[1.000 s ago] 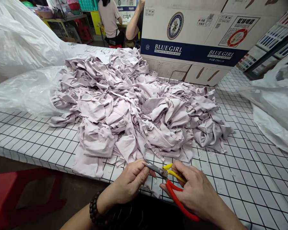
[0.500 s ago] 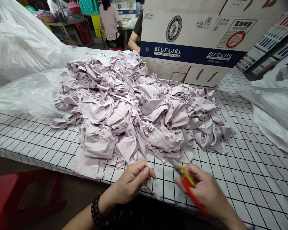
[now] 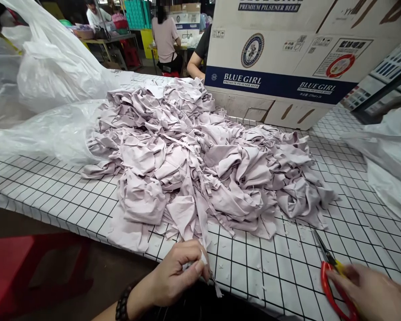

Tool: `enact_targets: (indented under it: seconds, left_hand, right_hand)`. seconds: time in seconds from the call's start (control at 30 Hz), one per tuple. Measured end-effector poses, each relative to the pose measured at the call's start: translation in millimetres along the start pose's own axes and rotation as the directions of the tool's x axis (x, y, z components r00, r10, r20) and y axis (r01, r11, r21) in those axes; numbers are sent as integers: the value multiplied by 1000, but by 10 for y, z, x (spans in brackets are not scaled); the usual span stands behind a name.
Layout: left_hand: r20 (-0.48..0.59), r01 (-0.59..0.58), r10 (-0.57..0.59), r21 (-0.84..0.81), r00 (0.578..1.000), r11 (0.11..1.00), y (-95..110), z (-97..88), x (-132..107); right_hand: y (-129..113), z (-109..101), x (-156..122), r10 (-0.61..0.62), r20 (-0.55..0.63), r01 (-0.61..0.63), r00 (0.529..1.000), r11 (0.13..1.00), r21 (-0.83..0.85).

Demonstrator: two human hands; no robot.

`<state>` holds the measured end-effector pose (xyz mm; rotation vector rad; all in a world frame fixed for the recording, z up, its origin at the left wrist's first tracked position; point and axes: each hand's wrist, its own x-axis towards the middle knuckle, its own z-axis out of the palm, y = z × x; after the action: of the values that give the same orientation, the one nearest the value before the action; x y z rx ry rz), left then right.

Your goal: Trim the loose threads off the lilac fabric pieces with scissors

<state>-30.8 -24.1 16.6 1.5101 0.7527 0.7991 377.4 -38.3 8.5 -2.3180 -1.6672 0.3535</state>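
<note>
My left hand (image 3: 177, 273) is at the table's near edge, fingers pinched on a small pale scrap of fabric (image 3: 203, 257), with a thin strip hanging below it. My right hand (image 3: 374, 292) is at the lower right, closed around the red and yellow handles of scissors (image 3: 330, 272) whose blades lie on the table pointing away from me. A big heap of pale lilac fabric pieces (image 3: 200, 156) fills the middle of the table, just beyond my left hand.
The table (image 3: 47, 187) has a white cloth with a black grid. A BLUE GIRL cardboard box (image 3: 280, 67) stands behind the heap. Clear plastic bags lie at left (image 3: 53, 76) and right (image 3: 387, 156). A red stool (image 3: 26, 267) is below left. People sit at the back.
My right hand has carried the scissors away from my left hand to the right and down onto the table. My left hand keeps its pinch on the scrap.
</note>
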Motion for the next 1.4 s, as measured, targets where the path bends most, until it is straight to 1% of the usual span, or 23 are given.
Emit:
enact_targets:
  seconds: [0.03, 0.07, 0.1, 0.13, 0.2, 0.3, 0.4, 0.5, 0.6, 0.63, 0.7, 0.77, 0.8, 0.87, 0.9, 0.97, 1.0, 1.03, 1.1, 1.17, 1.23, 1.33, 1.4]
  left_hand:
    - [-8, -11, 11, 10, 1000, 1000, 17, -4, -26]
    - [-16, -20, 20, 17, 1000, 1000, 34, -4, -49]
    - [-25, -27, 27, 25, 999, 999, 50, 1, -67]
    - [-32, -34, 35, 36, 999, 999, 65, 9, -80]
    - [-47, -51, 54, 66, 997, 997, 94, 33, -101]
    - [-71, -82, 92, 129, 993, 988, 138, 43, -137]
    - [-131, -154, 182, 199, 975, 968, 206, -17, -182]
    - [-221, -203, 256, 235, 941, 951, 333, -112, -196]
    - [-318, -218, 285, 229, 904, 949, 471, -190, -127]
    - [-344, -234, 301, 224, 889, 946, 496, -214, -79]
    - [-379, -272, 340, 222, 861, 936, 488, -271, 55]
    - [-390, -262, 344, 250, 854, 932, 404, -340, 214]
    - [-390, -200, 305, 287, 869, 937, 344, -376, 288]
    - [-431, 28, 170, 417, 886, 908, 230, -427, 386]
    - [-486, 150, 125, 488, 865, 860, 191, -433, 398]
    - [-610, 323, 133, 577, 781, 750, 175, -390, 351]
    - [-638, 344, 162, 591, 752, 730, 199, -339, 302]
    - [-633, 324, 164, 581, 757, 746, 238, -270, 249]
    - [-511, 223, 38, 439, 859, 870, 328, -97, 168]
    - [-297, 205, -159, 130, 941, 970, 383, 87, 159]
    - [-178, 230, -250, -122, 952, 965, 380, 243, 216]
    - [-196, 200, -273, -328, 942, 923, 322, 380, 323]
    - [-199, 197, -304, -427, 931, 882, 299, 406, 355]
  right_hand:
    - [-321, 13, 25, -72, 44, 73, 996, 997, -19]
    - [-699, 52, 53, -233, 80, 231, 969, 973, 28]
    - [-1108, 121, 89, -428, 37, 425, 903, 903, 64]
    - [-1523, 218, 140, -610, 18, 608, 792, 792, 61]
    - [-2271, 462, 298, -871, -45, 869, 490, 492, -56]
    - [-2969, 743, 638, -929, -98, 929, 357, 364, -69]
    - [-3114, 637, 893, -916, -210, 931, 342, 360, -52]
    - [-2895, 140, 837, -816, -421, 910, 396, 409, 64]
    - [-2562, -423, 482, -636, -580, 859, 509, 336, 386]
    - [-2459, -559, 339, -557, -596, 815, 578, 358, 456]
    - [-2283, -702, 98, -408, -591, 714, 696, 471, 517]
    - [-2146, -665, -24, -389, -530, 645, 754, 593, 482]
    - [-2093, -590, -35, -447, -479, 646, 756, 627, 435]
    - [-2020, -368, 8, -589, -366, 693, 720, 639, 334]
    - [-2004, -242, 42, -638, -324, 715, 699, 632, 299]
    - [-2016, -12, 85, -677, -287, 735, 678, 623, 265]
    - [-2039, 75, 82, -685, -283, 741, 671, 618, 262]
    - [-2070, 138, 62, -691, -289, 749, 662, 608, 264]
    - [-2136, 188, -21, -701, -330, 775, 632, 579, 254]
    - [-2180, 174, -138, -720, -372, 807, 585, 562, 181]
    - [-2186, 149, -264, -756, -393, 830, 523, 557, 34]
    - [-2147, 161, -443, -791, -415, 821, 450, 549, -157]
    - [-2120, 188, -544, -797, -420, 813, 434, 547, -198]
